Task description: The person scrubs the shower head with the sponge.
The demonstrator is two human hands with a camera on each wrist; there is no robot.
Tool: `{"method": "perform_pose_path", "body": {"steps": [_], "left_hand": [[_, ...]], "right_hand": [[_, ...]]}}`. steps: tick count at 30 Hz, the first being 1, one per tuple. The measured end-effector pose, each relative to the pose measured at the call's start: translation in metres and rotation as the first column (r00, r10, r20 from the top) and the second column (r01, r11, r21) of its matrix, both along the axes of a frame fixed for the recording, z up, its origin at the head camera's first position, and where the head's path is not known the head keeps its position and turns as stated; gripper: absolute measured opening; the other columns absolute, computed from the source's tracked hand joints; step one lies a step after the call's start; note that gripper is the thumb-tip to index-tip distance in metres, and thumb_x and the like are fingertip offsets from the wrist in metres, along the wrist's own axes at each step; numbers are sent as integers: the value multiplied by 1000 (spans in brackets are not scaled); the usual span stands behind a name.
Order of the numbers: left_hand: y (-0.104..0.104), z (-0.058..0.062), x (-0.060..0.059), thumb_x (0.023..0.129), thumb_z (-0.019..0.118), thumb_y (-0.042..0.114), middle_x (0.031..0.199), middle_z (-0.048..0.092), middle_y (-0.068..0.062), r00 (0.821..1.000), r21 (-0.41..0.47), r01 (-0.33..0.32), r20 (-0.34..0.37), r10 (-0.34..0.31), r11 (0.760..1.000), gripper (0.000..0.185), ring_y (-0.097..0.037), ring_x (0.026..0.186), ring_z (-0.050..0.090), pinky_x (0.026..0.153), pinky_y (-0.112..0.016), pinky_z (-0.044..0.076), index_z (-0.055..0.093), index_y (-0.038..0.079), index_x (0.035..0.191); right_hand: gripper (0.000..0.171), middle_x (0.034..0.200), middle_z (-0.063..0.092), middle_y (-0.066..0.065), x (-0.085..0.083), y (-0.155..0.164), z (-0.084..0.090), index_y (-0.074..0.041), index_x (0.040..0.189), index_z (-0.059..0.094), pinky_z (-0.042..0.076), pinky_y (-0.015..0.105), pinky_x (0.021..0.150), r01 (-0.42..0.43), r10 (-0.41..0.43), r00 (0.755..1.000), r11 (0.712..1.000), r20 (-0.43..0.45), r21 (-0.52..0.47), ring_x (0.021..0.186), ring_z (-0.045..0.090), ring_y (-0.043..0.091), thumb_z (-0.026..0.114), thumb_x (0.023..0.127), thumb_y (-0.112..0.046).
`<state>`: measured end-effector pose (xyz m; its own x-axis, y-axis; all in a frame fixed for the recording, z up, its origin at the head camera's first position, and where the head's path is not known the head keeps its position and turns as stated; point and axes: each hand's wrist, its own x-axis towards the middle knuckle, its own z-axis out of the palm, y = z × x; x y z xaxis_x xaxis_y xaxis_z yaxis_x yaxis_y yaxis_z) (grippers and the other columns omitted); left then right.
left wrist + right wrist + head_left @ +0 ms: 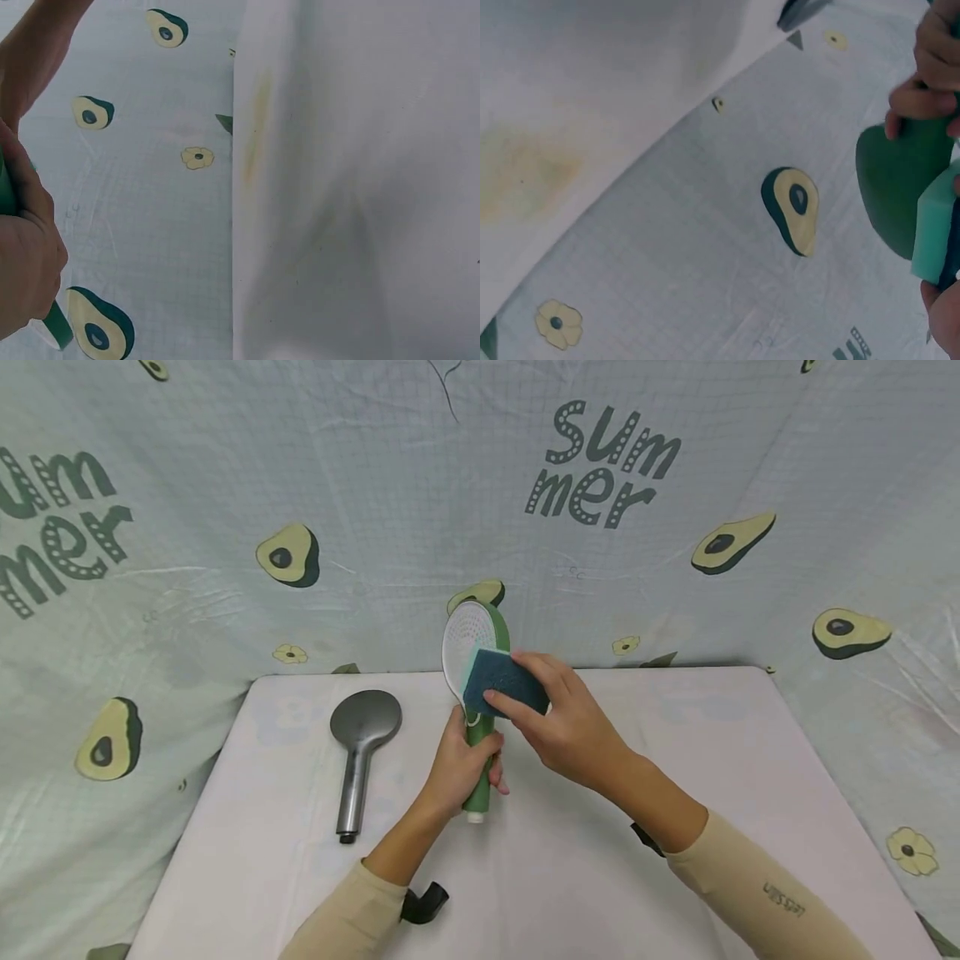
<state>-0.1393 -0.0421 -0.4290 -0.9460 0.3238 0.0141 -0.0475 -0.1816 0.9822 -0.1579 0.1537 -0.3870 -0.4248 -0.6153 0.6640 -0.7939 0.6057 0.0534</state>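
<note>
**Sponge applied to shower head face**

Above the table (675, 760), between both hands, a green shower head (476, 647) is held upright. Its handle is gripped by the left hand (459, 768); a blue sponge (504, 683) is pinched by the right hand (558, 718) and pressed against the lower part of the white face. The wiping step is judged to be in hand; steady handle support and sponge travel across the face are called for next. A grey shower head (362, 739) lies left of the left hand, untouched.

"Summer" is printed on the backdrop (607, 464). Small lettering on the right sleeve (783, 900) cannot be read.
</note>
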Motion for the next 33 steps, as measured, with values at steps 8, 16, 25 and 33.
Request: {"method": "perform_pose_path", "body": {"steps": [8,16,25,33], "left_hand": [[-3,-1,0,95,49,2,55,49,3,994,111,97,42,-102,989,24,-9,41,47,39,-24,45,43,10,117],[-3,-6,-2,101,47,8,63,50,1,988,41,141,53,-143,989,23,-8,42,46,39,-23,43,37,10,122],[-8,-23,-7,104,50,3,63,50,-5,978,-103,190,-61,-197,976,44,-14,46,50,42,-29,47,30,11,143],[-13,-35,-17,101,58,2,83,59,-7,990,-136,64,-118,-80,989,42,-14,49,52,44,-28,48,36,13,135]], "right_hand": [[52,151,46,26,9,-1,-13,-22,139,64,47,50,112,-34,35,999,998,-30,49,137,48,41,75,91,-4],[38,153,40,29,3,4,9,-20,142,59,49,56,109,-19,21,1000,995,22,-98,140,44,44,61,104,-18],[56,158,35,26,-7,15,44,-16,146,55,50,58,107,79,-36,982,969,183,-235,144,41,44,75,94,-10],[58,162,30,21,-5,16,44,-14,151,51,50,53,107,116,2,934,944,357,-309,147,37,36,73,97,-10]]}}
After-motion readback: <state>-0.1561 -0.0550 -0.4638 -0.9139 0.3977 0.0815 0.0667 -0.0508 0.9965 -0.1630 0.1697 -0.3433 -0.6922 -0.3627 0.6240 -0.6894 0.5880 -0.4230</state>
